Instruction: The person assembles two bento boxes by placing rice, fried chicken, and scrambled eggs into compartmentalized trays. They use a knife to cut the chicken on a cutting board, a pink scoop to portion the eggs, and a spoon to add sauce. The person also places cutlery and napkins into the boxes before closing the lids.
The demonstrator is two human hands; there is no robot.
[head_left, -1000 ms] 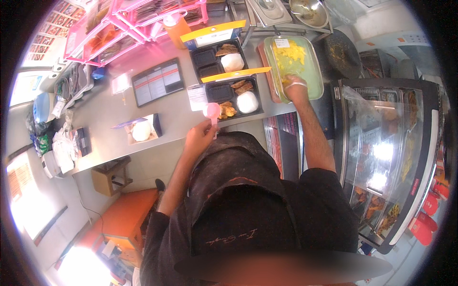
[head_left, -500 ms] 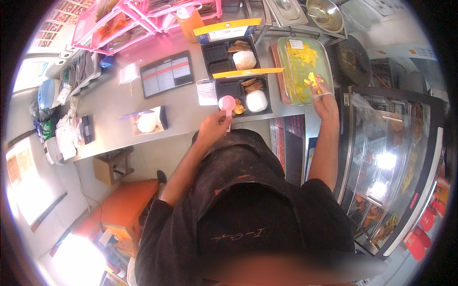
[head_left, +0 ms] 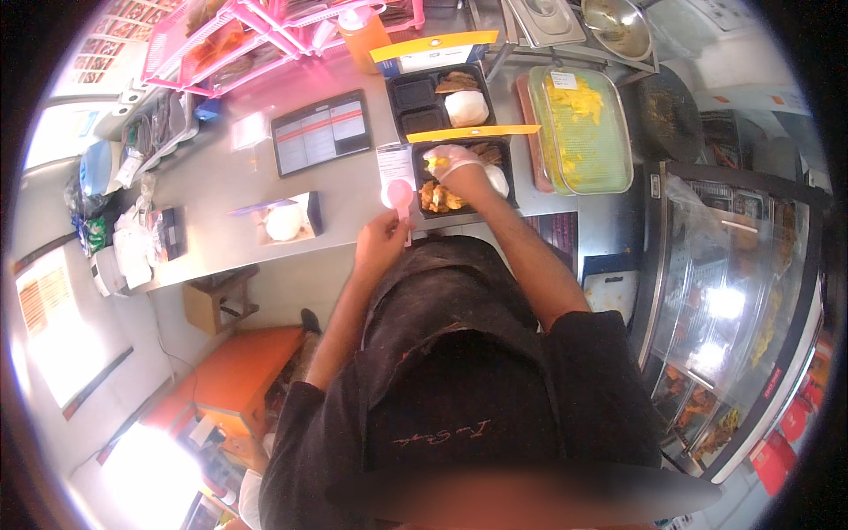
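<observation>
My left hand [head_left: 382, 242] is closed round the handle of a pink scoop [head_left: 399, 193], held just left of the near black compartment tray [head_left: 459, 212]. Over that tray's upper left compartment is my right hand [head_left: 461, 172], in a clear glove, its fingers pinched on some soft yellow food [head_left: 435, 164]. Orange-brown fried pieces [head_left: 438, 196] fill the tray's lower left compartment. A mound of white rice [head_left: 498, 180] and brown slices [head_left: 488, 154] show partly behind my right hand and wrist. To the right stands a clear lidless-looking container [head_left: 590, 159] with more yellow food.
Behind sits a second black tray [head_left: 415, 95] with rice and brown slices. A tablet [head_left: 321, 134], a small opened box with a white ball [head_left: 284, 223], an orange bottle [head_left: 362, 40] and pink baskets [head_left: 238, 53] share the steel counter. A glass-fronted cabinet [head_left: 720, 265] stands right.
My right hand has moved left from the yellow-food container to the near tray, carrying yellow food. The pink scoop has shifted slightly left off the tray, uncovering the fried pieces.
</observation>
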